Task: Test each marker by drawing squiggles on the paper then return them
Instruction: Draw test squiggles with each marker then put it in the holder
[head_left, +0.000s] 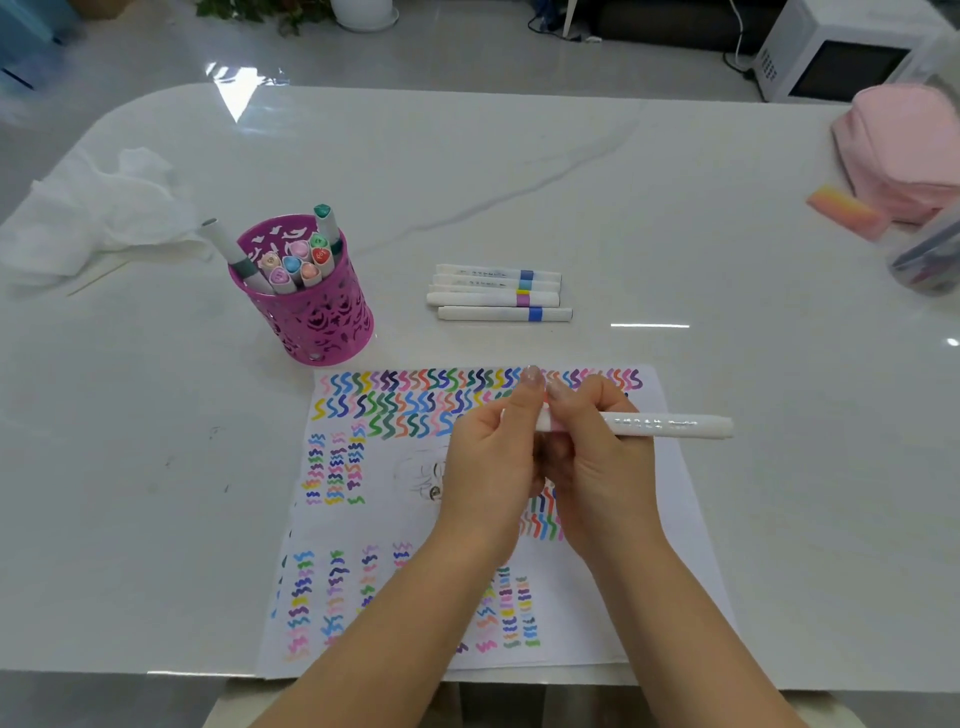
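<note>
Both hands meet above the paper (675, 545), a white sheet covered with coloured squiggles. My right hand (597, 467) grips a white marker (670, 425) whose barrel points right. My left hand (493, 457) pinches the marker's left end, where its cap sits; the fingers hide that end. Several white markers (498, 293) with coloured bands lie side by side on the table behind the paper. A magenta cut-out pen cup (317, 317) at the left holds several more markers, caps up.
Crumpled white tissue (88, 218) lies at the far left of the white table (571, 171). A pink pouch (904, 150), an orange-pink eraser (844, 210) and a clear container (930, 254) sit at the right edge. A microwave (836, 57) stands beyond the table.
</note>
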